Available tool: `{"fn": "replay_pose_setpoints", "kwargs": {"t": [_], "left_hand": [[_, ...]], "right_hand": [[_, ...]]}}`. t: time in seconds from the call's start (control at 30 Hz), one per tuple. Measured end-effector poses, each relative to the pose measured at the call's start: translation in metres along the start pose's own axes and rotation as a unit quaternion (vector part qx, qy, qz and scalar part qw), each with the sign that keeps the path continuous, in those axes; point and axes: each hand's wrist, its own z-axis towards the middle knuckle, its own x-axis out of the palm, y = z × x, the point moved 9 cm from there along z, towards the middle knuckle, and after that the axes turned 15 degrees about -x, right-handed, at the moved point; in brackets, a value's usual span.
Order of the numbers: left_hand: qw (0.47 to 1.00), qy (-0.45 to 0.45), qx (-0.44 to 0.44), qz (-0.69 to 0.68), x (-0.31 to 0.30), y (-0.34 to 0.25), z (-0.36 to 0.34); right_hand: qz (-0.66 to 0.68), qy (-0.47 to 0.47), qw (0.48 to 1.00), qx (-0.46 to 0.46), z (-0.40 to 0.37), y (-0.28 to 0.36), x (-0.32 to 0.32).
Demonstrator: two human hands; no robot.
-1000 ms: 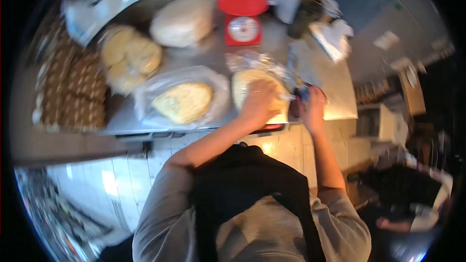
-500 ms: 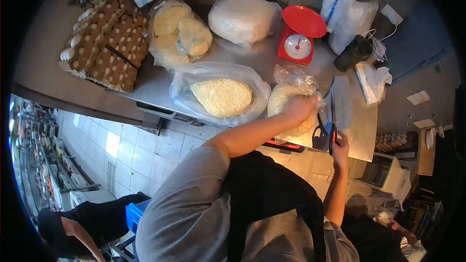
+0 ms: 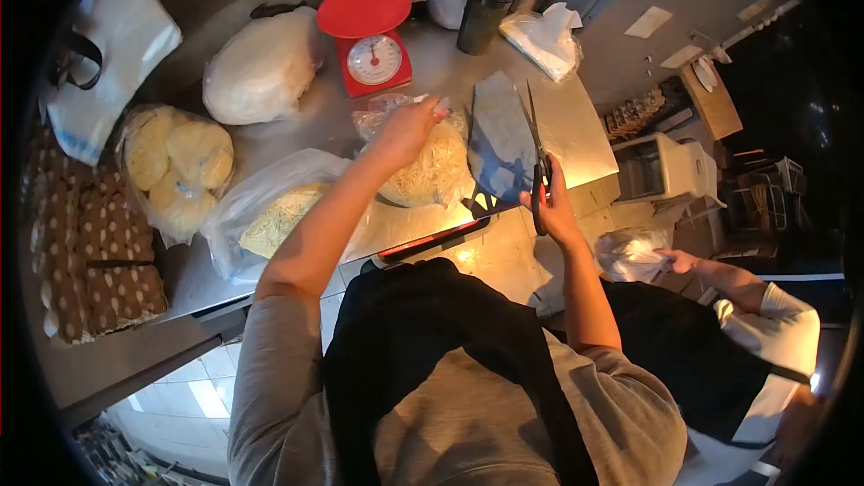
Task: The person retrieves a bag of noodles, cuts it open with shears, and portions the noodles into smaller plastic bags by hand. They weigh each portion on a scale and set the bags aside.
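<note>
My left hand (image 3: 407,133) is closed on the gathered top of a clear plastic bag (image 3: 427,166) filled with pale yellow, shredded-looking food. In my right hand (image 3: 560,202) is a pair of dark-handled scissors (image 3: 540,162), blades pointing away from me. Between the two hands a blue-grey cloth (image 3: 502,130) lies flat on the metal table (image 3: 585,139). Left of the bag, my forearm partly covers an open plastic bag (image 3: 229,229) with a pale yellow mass (image 3: 277,220) inside.
A red scale (image 3: 376,61) stands behind the bag, beside a dark cup (image 3: 486,16) and wrapped napkins (image 3: 544,40). Farther left are a white bundle (image 3: 261,67), bagged yellow rounds (image 3: 175,157) and egg trays (image 3: 117,252). At right, a co-worker's hand (image 3: 681,261) holds a plastic bag (image 3: 630,254).
The view has turned, shifting the table's objects left and bringing more of the co-worker into sight. My left hand has moved toward the far edge of the filled bag. The scissors remain in my right hand.
</note>
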Motion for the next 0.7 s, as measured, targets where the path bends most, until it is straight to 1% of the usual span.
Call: {"fn": "replay_pose_setpoints", "kwargs": {"t": [0.03, 0.13, 0.2, 0.23, 0.33, 0.37, 0.43, 0.47, 0.53, 0.63, 0.7], "left_hand": [[1.000, 0.011, 0.002, 0.025, -0.003, 0.004, 0.005], [0.990, -0.061, 0.127, 0.023, -0.022, 0.005, 0.015], [0.995, 0.015, 0.101, 0.002, -0.025, 0.009, 0.030], [0.995, 0.053, 0.088, -0.010, -0.025, 0.011, 0.034], [0.995, 0.081, 0.054, -0.020, -0.030, 0.008, 0.037], [0.994, 0.080, 0.076, -0.027, -0.032, 0.004, 0.036], [0.989, 0.078, 0.119, -0.039, -0.035, -0.005, 0.035], [0.989, 0.090, 0.109, -0.034, -0.032, -0.005, 0.037], [0.989, 0.111, 0.089, -0.026, -0.025, -0.005, 0.041], [0.989, 0.124, 0.064, -0.050, -0.030, -0.006, 0.040], [0.988, 0.135, 0.050, -0.060, -0.031, -0.001, 0.043]], "right_hand": [[-0.025, 0.031, 0.999, -0.004, 0.001, 0.008, -0.003], [-0.108, 0.137, 0.984, -0.027, 0.002, 0.033, -0.003], [-0.175, 0.222, 0.958, -0.055, 0.006, 0.041, 0.004], [-0.204, 0.219, 0.948, -0.105, 0.012, 0.049, 0.005], [-0.210, 0.248, 0.937, -0.130, 0.039, 0.062, 0.022], [-0.201, 0.273, 0.933, -0.121, 0.048, 0.069, 0.030], [-0.221, 0.302, 0.916, -0.141, 0.065, 0.074, 0.047], [-0.232, 0.317, 0.907, -0.149, 0.071, 0.075, 0.055], [-0.233, 0.338, 0.902, -0.135, 0.085, 0.069, 0.071], [-0.235, 0.371, 0.887, -0.146, 0.104, 0.068, 0.088], [-0.215, 0.406, 0.879, -0.125, 0.113, 0.066, 0.096]]}}
